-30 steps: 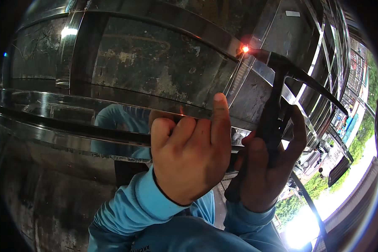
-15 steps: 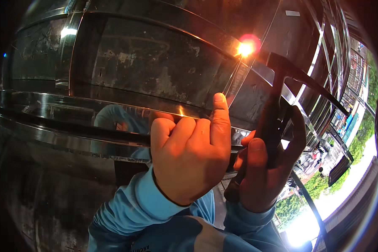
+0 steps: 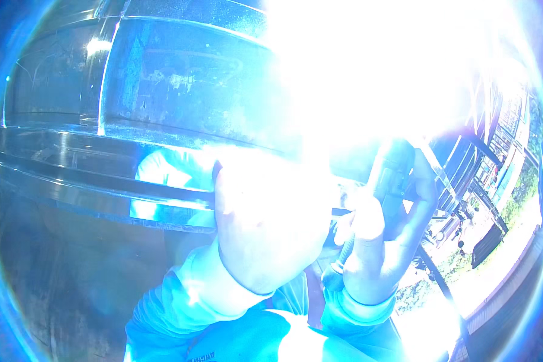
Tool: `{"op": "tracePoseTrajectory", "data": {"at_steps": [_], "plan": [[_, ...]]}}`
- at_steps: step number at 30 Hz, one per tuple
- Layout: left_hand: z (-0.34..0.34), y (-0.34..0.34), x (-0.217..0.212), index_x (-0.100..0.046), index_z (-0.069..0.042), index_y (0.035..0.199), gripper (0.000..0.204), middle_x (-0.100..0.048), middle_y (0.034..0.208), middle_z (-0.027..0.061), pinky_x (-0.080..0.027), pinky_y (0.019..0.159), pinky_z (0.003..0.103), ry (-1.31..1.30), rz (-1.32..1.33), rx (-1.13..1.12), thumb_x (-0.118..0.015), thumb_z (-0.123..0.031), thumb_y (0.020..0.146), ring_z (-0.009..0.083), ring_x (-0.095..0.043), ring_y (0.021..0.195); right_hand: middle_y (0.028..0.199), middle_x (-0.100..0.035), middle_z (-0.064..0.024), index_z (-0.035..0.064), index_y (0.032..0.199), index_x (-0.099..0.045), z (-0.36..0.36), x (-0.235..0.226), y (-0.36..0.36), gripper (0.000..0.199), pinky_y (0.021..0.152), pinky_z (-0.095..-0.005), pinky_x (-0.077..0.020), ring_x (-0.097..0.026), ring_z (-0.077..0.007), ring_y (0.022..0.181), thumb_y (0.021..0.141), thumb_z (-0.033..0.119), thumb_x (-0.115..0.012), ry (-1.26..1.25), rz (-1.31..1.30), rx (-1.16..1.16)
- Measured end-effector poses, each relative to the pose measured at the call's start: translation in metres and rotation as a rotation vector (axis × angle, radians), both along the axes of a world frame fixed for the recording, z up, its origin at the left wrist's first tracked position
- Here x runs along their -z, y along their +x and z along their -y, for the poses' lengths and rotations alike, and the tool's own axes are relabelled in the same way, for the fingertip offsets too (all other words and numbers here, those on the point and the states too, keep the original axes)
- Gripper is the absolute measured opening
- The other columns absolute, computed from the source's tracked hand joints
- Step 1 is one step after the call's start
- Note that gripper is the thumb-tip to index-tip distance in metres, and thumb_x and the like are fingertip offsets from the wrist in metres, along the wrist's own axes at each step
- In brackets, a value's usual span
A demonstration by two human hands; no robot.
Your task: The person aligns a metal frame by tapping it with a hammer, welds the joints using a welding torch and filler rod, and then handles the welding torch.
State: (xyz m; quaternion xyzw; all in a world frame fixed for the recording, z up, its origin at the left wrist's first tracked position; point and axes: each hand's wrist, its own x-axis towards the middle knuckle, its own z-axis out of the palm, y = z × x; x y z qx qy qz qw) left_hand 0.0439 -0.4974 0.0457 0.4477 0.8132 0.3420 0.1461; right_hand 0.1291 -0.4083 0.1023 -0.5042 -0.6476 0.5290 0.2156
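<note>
A blinding blue-white welding flash (image 3: 368, 66) fills the upper right and washes out the picture. My left hand (image 3: 265, 235) is curled in a fist against the shiny steel railing (image 3: 102, 181), fingers closed around a thin horizontal bar. My right hand (image 3: 380, 241) grips the dark handle of a welding electrode holder (image 3: 392, 175), whose upper end vanishes into the glare. Both sleeves are light blue.
A large polished metal panel (image 3: 181, 90) rises behind the railing and mirrors my sleeve. At the right edge, dark metal frames (image 3: 476, 181) and a sunlit street with greenery (image 3: 513, 211) lie far below.
The small orange spark at the top of the holder has burst into a huge blue-white arc flash. Both hands stay in nearly the same place.
</note>
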Motion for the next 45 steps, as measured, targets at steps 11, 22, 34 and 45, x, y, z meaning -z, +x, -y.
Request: {"op": "tracePoseTrajectory", "data": {"at_steps": [11,22,34,45], "plan": [[-0.009,0.007,-0.006,-0.070,-0.002,0.132,0.054,-0.052,0.061,-0.0031,-0.033,0.069,0.037,-0.165,-0.073,-0.031,-0.071,-0.010,0.079,0.0147,-0.050,0.057,0.092,-0.065,-0.0132,0.0048,0.162,-0.014,0.001,-0.010,0.008,0.077,0.055,-0.0233,-0.0423,-0.057,-0.0093,0.062,0.098,0.001,-0.056,-0.102,0.196,0.049],[-0.007,-0.001,0.003,-0.073,-0.002,0.128,0.050,-0.059,0.066,-0.0030,-0.034,0.069,0.038,0.030,-0.046,-0.024,-0.072,-0.007,0.078,0.0149,-0.056,0.064,0.102,-0.068,-0.0181,0.0027,0.161,-0.017,-0.006,-0.004,0.013,0.074,0.057,-0.0218,-0.0444,-0.057,-0.0090,0.066,0.097,-0.001,-0.054,-0.074,0.114,-0.041],[-0.007,0.006,-0.006,-0.070,-0.002,0.132,0.054,-0.054,0.063,-0.0024,-0.034,0.071,0.037,-0.178,-0.058,-0.015,-0.070,-0.011,0.079,0.0145,-0.052,0.060,0.095,-0.065,-0.0136,0.0042,0.162,-0.014,0.005,-0.010,0.009,0.076,0.055,-0.0238,-0.0420,-0.058,-0.0094,0.063,0.099,0.002,-0.056,-0.050,0.249,0.024],[0.000,0.007,-0.004,-0.070,-0.001,0.131,0.052,-0.061,0.068,-0.0008,-0.036,0.071,0.037,-0.145,-0.087,-0.006,-0.070,-0.007,0.080,0.0147,-0.056,0.062,0.097,-0.064,-0.0142,0.0028,0.161,-0.018,0.009,-0.009,0.010,0.073,0.056,-0.0237,-0.0440,-0.061,-0.0104,0.066,0.098,-0.001,-0.053,-0.056,0.195,0.004]]}}
